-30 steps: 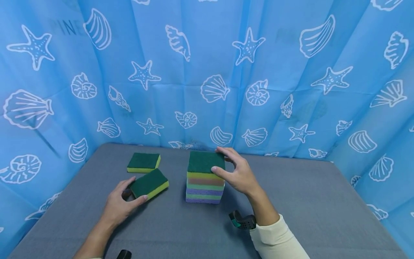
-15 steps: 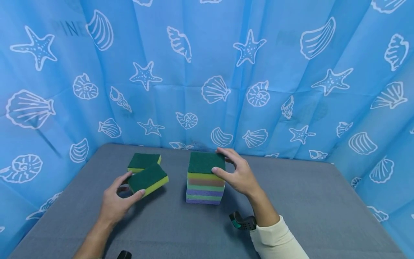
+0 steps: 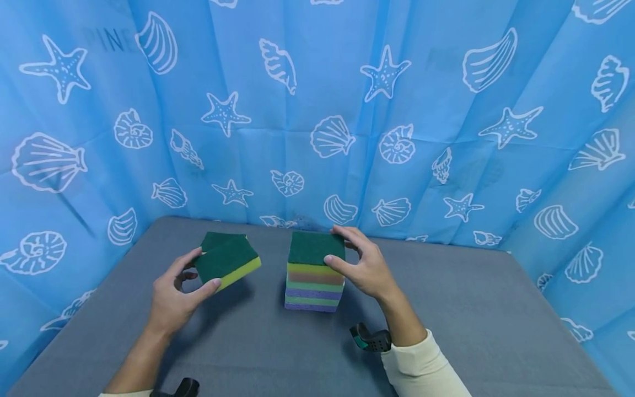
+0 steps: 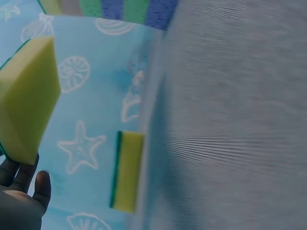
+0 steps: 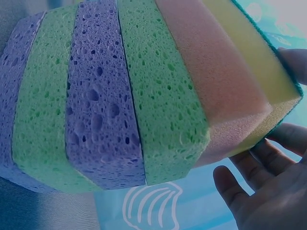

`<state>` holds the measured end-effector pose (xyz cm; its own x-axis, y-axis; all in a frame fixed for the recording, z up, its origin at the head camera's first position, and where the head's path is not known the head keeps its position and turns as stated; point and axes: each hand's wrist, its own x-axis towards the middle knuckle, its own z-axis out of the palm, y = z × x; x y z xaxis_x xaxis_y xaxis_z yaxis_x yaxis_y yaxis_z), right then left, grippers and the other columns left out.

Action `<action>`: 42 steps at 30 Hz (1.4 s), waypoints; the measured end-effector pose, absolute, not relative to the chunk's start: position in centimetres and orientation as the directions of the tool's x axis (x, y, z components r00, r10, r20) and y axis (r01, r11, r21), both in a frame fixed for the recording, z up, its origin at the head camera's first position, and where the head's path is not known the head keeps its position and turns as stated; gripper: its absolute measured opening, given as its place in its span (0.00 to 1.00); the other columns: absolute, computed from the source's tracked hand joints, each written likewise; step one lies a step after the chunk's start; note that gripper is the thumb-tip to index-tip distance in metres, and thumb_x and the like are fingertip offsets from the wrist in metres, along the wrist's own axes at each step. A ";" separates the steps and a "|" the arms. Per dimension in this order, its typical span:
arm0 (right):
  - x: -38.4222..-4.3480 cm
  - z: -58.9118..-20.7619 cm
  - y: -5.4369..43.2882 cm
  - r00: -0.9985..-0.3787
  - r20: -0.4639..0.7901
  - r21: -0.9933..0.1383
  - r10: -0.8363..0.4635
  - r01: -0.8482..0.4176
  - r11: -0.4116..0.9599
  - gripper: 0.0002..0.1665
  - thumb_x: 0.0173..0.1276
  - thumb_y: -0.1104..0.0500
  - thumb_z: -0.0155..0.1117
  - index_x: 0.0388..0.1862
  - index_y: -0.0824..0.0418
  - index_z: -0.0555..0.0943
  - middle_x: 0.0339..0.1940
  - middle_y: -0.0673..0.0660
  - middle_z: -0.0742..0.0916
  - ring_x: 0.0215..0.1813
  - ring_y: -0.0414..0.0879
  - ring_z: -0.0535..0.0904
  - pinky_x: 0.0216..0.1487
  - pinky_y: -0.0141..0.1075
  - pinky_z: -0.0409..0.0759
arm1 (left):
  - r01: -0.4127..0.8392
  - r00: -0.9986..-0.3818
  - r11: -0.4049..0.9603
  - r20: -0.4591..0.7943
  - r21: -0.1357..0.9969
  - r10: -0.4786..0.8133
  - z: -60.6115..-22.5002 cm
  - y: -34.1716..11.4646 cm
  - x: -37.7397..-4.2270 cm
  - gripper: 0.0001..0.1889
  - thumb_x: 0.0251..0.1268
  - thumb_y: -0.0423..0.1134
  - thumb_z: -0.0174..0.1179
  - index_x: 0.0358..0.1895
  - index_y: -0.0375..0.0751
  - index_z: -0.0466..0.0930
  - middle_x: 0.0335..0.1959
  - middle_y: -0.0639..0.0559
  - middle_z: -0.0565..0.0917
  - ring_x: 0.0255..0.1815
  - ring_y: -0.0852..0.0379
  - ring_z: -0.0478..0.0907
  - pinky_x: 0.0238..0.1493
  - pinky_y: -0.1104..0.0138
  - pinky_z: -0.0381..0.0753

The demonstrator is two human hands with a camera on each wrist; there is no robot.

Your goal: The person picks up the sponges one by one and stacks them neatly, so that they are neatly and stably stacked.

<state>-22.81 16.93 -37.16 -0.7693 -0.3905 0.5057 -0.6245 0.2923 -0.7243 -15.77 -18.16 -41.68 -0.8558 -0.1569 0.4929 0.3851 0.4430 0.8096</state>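
My left hand [image 3: 171,298] holds a scrub sponge [image 3: 228,263], yellow foam with a dark green scouring face on top, between thumb and fingers. It is raised off the table and tilted, its shadow falling below. Behind it, partly covered in the head view, a second green-and-yellow scrub sponge [image 4: 128,172] lies on the table. To the right stands a stack of sponges [image 3: 314,292] in purple, green and pinkish-orange layers. Topping it is another scrub sponge [image 3: 315,247], green face up. My right hand [image 3: 364,267] grips this top sponge by its right side, thumb at the front corner and fingers at the back.
The grey cloth-covered table [image 3: 471,314] spreads out around the stack. A blue curtain [image 3: 421,99] with white shells and starfish hangs along its back and sides. Dark camera straps [image 3: 372,337] sit at the wrists.
My left hand has lifted its sponge higher and slightly back, so it now overlaps the sponge behind it in the head view. My right hand and the stack have stayed in place.
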 end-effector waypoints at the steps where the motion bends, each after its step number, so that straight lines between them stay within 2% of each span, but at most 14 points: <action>1: -22.8 -37.2 16.9 -0.770 0.506 -0.724 -0.390 -0.624 0.294 0.33 0.64 0.57 0.68 0.68 0.60 0.72 0.61 0.55 0.77 0.58 0.48 0.72 0.57 0.54 0.71 | 0.403 -0.850 0.430 0.505 0.808 -0.152 -41.3 -18.1 -15.7 0.35 0.53 0.27 0.69 0.67 0.37 0.70 0.57 0.43 0.76 0.49 0.58 0.69 0.44 0.77 0.68; 9: -22.9 -37.2 16.9 -0.771 0.506 -0.718 -0.386 -0.625 0.306 0.33 0.64 0.57 0.68 0.68 0.60 0.72 0.60 0.55 0.77 0.58 0.48 0.72 0.57 0.52 0.71 | 0.493 -0.823 0.381 0.561 0.782 -0.088 -38.3 -17.3 -16.1 0.34 0.54 0.25 0.68 0.67 0.38 0.70 0.57 0.44 0.75 0.52 0.56 0.70 0.47 0.74 0.69; 18: -22.7 -37.1 16.9 -0.778 0.496 -0.728 -0.386 -0.615 0.303 0.33 0.64 0.60 0.68 0.68 0.62 0.72 0.60 0.58 0.77 0.57 0.49 0.72 0.57 0.52 0.71 | 0.551 -0.813 0.308 0.582 0.775 -0.008 -36.1 -16.2 -16.2 0.34 0.53 0.23 0.67 0.67 0.38 0.70 0.58 0.45 0.74 0.48 0.52 0.72 0.43 0.75 0.75; 26: -22.8 -37.1 16.6 -0.780 0.492 -0.739 -0.386 -0.609 0.288 0.34 0.61 0.69 0.67 0.66 0.72 0.70 0.60 0.69 0.75 0.57 0.59 0.72 0.56 0.58 0.70 | 0.528 -0.843 0.291 0.535 0.798 0.060 -35.1 -15.0 -17.2 0.34 0.56 0.28 0.68 0.68 0.39 0.69 0.59 0.44 0.72 0.48 0.46 0.70 0.36 0.68 0.81; 32: -22.8 -37.1 16.7 -0.775 0.497 -0.733 -0.390 -0.616 0.290 0.34 0.63 0.62 0.69 0.68 0.64 0.71 0.60 0.60 0.77 0.58 0.51 0.72 0.58 0.52 0.71 | 0.551 -0.833 0.265 0.543 0.791 0.112 -34.7 -13.9 -18.1 0.34 0.55 0.28 0.67 0.68 0.37 0.69 0.60 0.42 0.72 0.49 0.44 0.70 0.35 0.66 0.81; 35: -22.8 -37.0 16.8 -0.764 0.511 -0.727 -0.395 -0.629 0.276 0.34 0.63 0.59 0.69 0.68 0.61 0.72 0.60 0.58 0.77 0.58 0.49 0.73 0.58 0.53 0.71 | 0.555 -0.831 0.248 0.541 0.794 0.130 -34.5 -13.4 -18.5 0.33 0.55 0.28 0.67 0.67 0.37 0.69 0.59 0.42 0.72 0.49 0.44 0.71 0.36 0.66 0.81; 42: -22.8 -37.2 17.0 -0.760 0.512 -0.723 -0.400 -0.633 0.276 0.35 0.63 0.60 0.70 0.68 0.63 0.71 0.61 0.59 0.77 0.60 0.50 0.72 0.58 0.55 0.71 | 0.567 -0.823 0.188 0.538 0.802 0.182 -34.3 -12.3 -19.6 0.32 0.56 0.27 0.66 0.67 0.35 0.70 0.61 0.41 0.72 0.53 0.47 0.70 0.46 0.65 0.75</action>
